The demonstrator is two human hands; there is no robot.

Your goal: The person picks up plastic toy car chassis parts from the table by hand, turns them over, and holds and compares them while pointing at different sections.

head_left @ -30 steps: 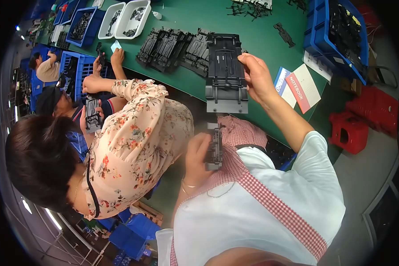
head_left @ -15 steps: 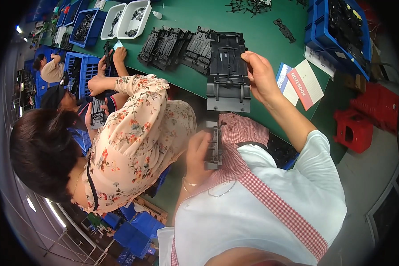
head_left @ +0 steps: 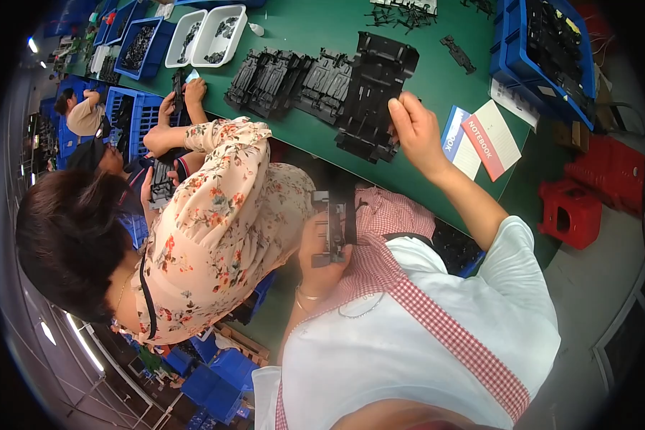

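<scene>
In the head view, the right hand (head_left: 419, 136) is pinching the right edge of a large black plate (head_left: 377, 100), its thumb and fingers (head_left: 403, 109) closing together on that edge. The plate is tilting, its upper end leaning to the right, and is appearing over the front part of the green table (head_left: 423, 72); whether it is touching the tabletop, one cannot tell.

The left hand (head_left: 312, 249) is holding a smaller grey-black part (head_left: 330, 228) upright in front of the checked apron (head_left: 394, 211). Its fingers are curling around the part, the thumb lying near the lower right end; the hand is looking blurred, so how tightly it is gripping, one cannot tell.

Just left of the large plate, black moulded parts (head_left: 266, 77) are lying side by side in a row. A small black frame (head_left: 457, 54) is lying apart from them, toward the upper right. Two booklets (head_left: 491, 140) are overlapping right of the right hand, and a blue bin (head_left: 507, 68) full of black parts is standing beyond them. At the left, a co-worker in a floral blouse (head_left: 218, 215) is holding another dark part (head_left: 163, 184).
</scene>
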